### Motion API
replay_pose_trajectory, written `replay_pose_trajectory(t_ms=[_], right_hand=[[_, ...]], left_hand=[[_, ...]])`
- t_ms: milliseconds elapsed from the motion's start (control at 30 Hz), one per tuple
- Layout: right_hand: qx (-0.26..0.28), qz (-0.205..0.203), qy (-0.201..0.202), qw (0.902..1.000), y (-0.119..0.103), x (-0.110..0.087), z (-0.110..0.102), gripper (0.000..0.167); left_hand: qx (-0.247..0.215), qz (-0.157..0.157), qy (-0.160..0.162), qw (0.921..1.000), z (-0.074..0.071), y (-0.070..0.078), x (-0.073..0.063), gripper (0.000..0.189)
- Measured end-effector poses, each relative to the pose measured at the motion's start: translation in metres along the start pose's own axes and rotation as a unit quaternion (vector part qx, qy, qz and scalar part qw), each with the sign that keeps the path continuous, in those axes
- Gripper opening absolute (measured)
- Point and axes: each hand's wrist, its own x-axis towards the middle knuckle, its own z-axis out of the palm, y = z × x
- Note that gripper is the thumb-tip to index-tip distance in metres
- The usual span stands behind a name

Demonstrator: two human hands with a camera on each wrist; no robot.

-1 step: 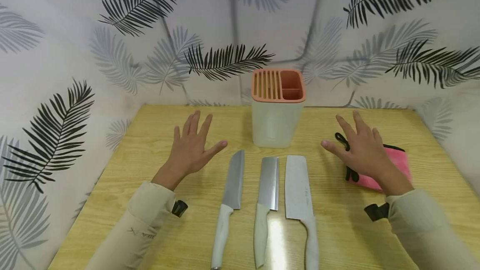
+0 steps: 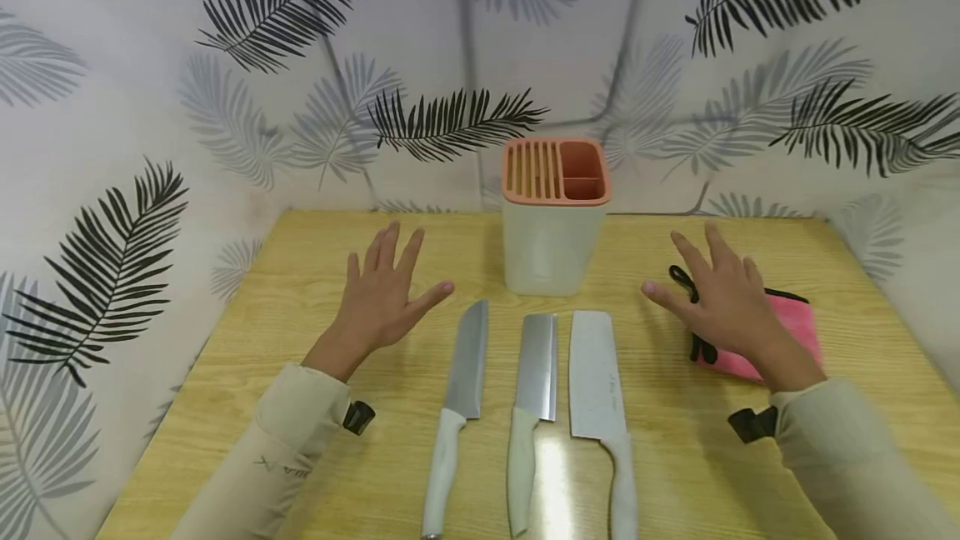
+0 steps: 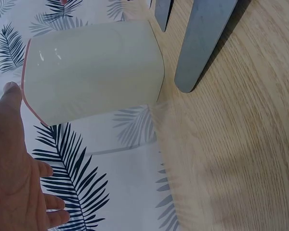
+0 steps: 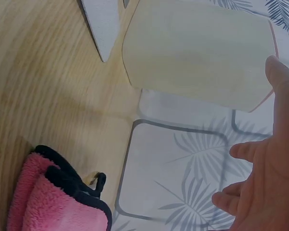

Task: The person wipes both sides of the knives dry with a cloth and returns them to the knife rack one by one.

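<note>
While a leaf-patterned wall point(image 2: 427, 32) backs the wood-grained table point(image 2: 397, 465), a whitish container point(image 2: 553, 248) with a slotted orange top point(image 2: 560, 169) stands behind three pale-handled knives point(image 2: 536, 369). Left hand point(image 2: 381, 298) and right hand point(image 2: 726, 302) hover empty, fingers point(image 2: 409, 255) spread, the right near a pink cloth point(image 2: 798, 322).

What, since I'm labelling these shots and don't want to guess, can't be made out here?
Pink cloth: partly covered by the right hand in the head view.
Rightmost knife's handle: its end is cut off by the head view's bottom edge.
Marking on that knife: too small and blurred to read in the head view.
Holder: its inner depths are hidden by its own walls, head view.
Knife blades: cut off by the left wrist view's top edge.
</note>
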Motion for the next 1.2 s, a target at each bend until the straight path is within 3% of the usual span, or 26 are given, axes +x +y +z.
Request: replay_pose_trajectory(t_ms=[267,367,467,700,900,1067,1200], right_hand=[[-0.002,0.008,0.008,0.9999,0.001,-0.005,-0.005,0.088],[-0.004,0.017,0.013,0.9998,0.003,-0.009,-0.007,0.088],[-0.009,0.025,0.019,0.9995,0.007,-0.014,-0.008,0.088],[-0.021,-0.017,0.018,0.9995,0.024,-0.017,-0.006,0.087],[-0.062,-0.037,-0.025,0.9971,0.042,-0.026,-0.001,0.094],[-0.107,-0.069,-0.039,0.991,0.059,-0.037,0.003,0.101],[-0.149,-0.056,-0.054,0.9858,0.074,-0.046,0.01,0.096]], left_hand=[[0.003,0.032,0.024,0.9992,0.0,0.012,-0.004,0.087],[0.007,0.058,0.036,0.9977,0.003,0.027,-0.01,0.084],[0.017,0.086,0.029,0.9957,0.013,0.051,-0.02,0.079],[0.013,0.129,-0.089,0.9876,0.046,0.126,-0.044,0.042],[0.049,0.134,-0.168,0.9754,0.086,0.179,-0.066,0.059],[0.104,0.111,-0.224,0.9627,0.118,0.207,-0.078,0.071],[0.107,0.098,-0.229,0.9624,0.133,0.215,-0.081,0.074]])
